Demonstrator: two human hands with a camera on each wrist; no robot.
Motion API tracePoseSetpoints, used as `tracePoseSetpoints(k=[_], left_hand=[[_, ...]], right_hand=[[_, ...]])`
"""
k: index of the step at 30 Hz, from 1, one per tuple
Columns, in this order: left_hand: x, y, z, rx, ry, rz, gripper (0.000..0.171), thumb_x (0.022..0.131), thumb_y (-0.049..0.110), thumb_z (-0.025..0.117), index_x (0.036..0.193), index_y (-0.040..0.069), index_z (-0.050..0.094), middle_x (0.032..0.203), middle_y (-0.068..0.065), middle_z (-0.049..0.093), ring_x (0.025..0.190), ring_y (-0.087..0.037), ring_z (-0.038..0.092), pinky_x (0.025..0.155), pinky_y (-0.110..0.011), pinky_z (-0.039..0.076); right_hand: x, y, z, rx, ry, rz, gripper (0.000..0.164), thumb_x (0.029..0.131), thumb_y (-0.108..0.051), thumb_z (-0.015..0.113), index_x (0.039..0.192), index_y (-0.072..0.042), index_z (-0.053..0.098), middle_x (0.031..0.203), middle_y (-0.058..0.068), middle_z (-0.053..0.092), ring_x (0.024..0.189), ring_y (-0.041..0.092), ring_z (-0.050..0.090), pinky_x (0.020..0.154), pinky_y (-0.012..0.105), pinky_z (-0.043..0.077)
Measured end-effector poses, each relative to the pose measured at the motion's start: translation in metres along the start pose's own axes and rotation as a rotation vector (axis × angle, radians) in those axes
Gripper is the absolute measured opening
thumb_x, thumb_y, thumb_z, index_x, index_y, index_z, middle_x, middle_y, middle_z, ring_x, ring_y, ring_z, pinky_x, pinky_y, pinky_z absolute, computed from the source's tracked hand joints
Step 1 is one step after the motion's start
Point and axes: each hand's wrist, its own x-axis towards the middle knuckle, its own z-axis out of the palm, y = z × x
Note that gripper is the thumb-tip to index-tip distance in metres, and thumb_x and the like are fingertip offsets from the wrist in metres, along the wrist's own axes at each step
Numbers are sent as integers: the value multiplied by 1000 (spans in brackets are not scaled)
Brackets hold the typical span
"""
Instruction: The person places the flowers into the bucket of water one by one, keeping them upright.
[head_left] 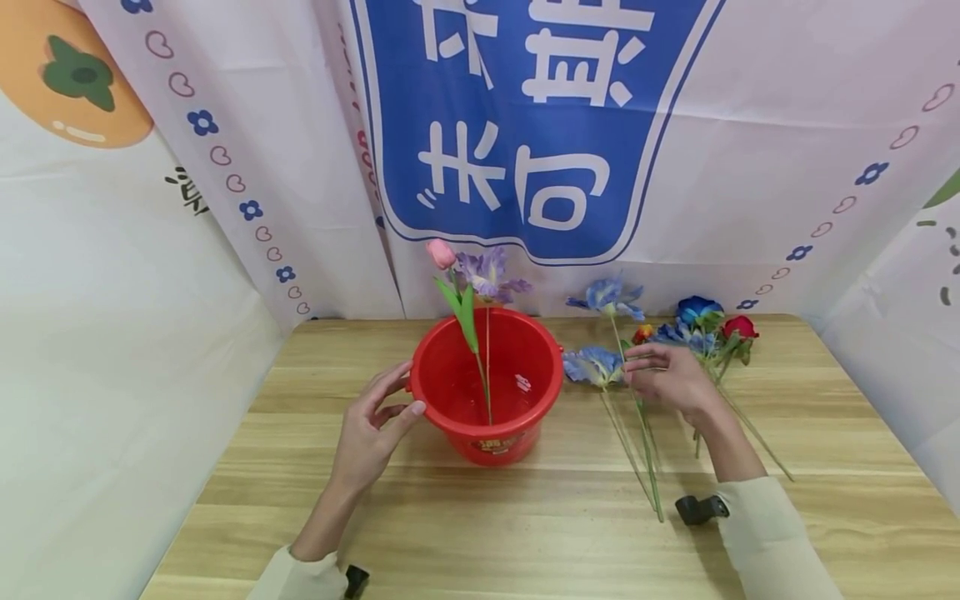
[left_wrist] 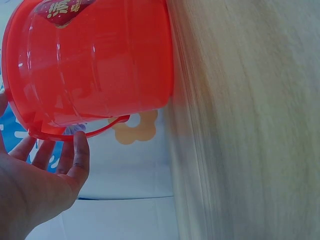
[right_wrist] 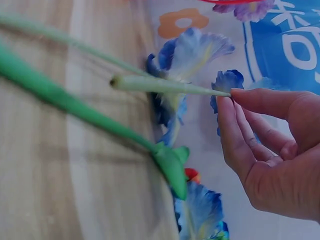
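A red bucket [head_left: 510, 450] stands on the table, with a pink tulip [head_left: 441, 253] and a purple iris [head_left: 486, 273] upright inside. My left hand [head_left: 367, 429] holds the bucket's left rim, thumb on the near edge; in the left wrist view its fingers lie around the thin red handle [left_wrist: 100, 131]. Between thumb and fingertips my right hand [head_left: 671, 383] pinches the stem of a blue iris [head_left: 609, 297], raised with its bloom toward the backdrop. In the right wrist view the stem's cut end [right_wrist: 114, 82] points toward the camera. Another blue iris [head_left: 592, 367] lies just left of this hand.
Right of my right hand lies a bunch with a blue rose [head_left: 699, 310], a red rose [head_left: 741, 327] and more blue petals, stems toward me. A printed cloth backdrop [head_left: 750, 167] hangs along the back edge of the wooden table [head_left: 300, 467].
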Motion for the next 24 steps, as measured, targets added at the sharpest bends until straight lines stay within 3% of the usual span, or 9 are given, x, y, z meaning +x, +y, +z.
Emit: tracePoseSetpoints(k=[7,15,24], left_hand=[[0,-1,0,5,3,-1,59,96,7,78,152,16,61,154,-6,60,130,-8,62,96,-21,62],[0,-1,0,8,0,-5,59,97,8,78,153,16,60,155,-6,60,129,-7,62,96,-21,62],[0,-2,0,2,1,-9,59,97,7,78,153,16,60,155,-6,60,129,-7,62,96,-22,62]], right_hand=[[-7,-13,2,27,36,-46,54,102,-6,70,151,5,51,135,24,66,103,13,76,92,36,66],[-19,-28,6,99,73,-120,54,102,-6,71,150,8,50,114,-3,70,100,7,75,91,33,67],[-27,-43,14,139,117,-160,48,100,-5,72,145,5,56,114,-2,73,98,5,76,87,27,66]])
